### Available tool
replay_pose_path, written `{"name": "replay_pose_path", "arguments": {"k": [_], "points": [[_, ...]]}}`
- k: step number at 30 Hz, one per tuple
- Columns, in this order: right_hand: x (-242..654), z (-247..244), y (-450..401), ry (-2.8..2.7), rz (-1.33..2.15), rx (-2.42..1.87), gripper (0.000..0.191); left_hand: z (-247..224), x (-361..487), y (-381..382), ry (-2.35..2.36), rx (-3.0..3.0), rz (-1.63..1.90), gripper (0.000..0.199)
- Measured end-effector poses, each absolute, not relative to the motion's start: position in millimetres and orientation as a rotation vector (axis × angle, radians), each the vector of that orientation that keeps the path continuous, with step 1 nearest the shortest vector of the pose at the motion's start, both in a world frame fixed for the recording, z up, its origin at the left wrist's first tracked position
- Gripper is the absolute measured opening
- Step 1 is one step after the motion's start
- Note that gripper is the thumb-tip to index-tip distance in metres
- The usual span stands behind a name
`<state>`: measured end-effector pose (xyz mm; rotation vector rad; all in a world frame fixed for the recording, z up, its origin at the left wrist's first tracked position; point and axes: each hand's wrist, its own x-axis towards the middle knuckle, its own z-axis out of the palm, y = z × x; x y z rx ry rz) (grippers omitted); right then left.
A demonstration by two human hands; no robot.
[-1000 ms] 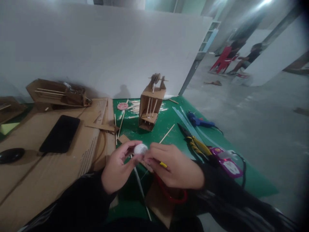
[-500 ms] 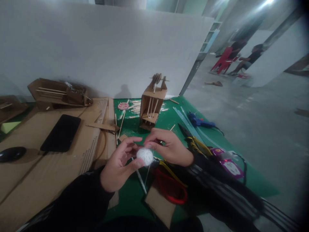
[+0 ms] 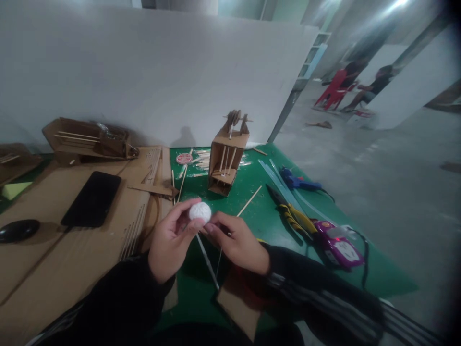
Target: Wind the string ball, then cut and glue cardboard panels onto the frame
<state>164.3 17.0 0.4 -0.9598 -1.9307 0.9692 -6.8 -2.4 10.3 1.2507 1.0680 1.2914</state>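
Note:
A small ball of white thread (image 3: 200, 212) is held between the thumb and fingers of my left hand (image 3: 171, 242). Close by on its right, my right hand (image 3: 239, 238) is closed, its thumb and index finger pinched at the lower right of the ball. A thin line of thread (image 3: 219, 262) hangs below these fingers. Beneath the hands lies a pale thin rod (image 3: 208, 263), with a cardboard piece (image 3: 239, 300) near its lower end. Beyond the hands stands a cardboard frame (image 3: 227, 144) with sticks inside and round discs on top.
On the right lie yellow-black pliers (image 3: 297, 216), a blue glue gun (image 3: 300, 181), clear glue sticks (image 3: 279, 180) and a purple power strip (image 3: 342, 247). Cardboard sheeting at left carries a black phone (image 3: 91, 198) and a mouse (image 3: 18, 230). A white panel (image 3: 151, 72) rises behind.
My left hand has raised the thread ball up and to the left. My right hand has moved from above the ball to its lower right, uncovering a wooden stick and covering the red-handled tool.

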Motion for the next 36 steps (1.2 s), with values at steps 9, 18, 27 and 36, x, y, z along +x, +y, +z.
{"name": "replay_pose_path", "arguments": {"k": [9,18,27,36], "points": [[162.6,19.7,-11.0,-2.123,0.961,-0.964,0.011,9.2,-4.6,-2.9,1.116,1.221,1.311,0.037],[181.1,52.3,1.3,-2.260,0.668,-0.806,0.014,7.3,-8.0,-0.7,0.907,1.135,1.150,0.035],[187.0,47.6,22.0,-2.233,0.598,-0.692,0.011,10.6,-14.8,0.7,0.840,1.145,0.957,0.031],[182.5,32.5,34.2,-1.973,0.783,-0.764,0.023,12.0,-14.2,-3.7,0.848,1.167,1.086,0.033]]}}
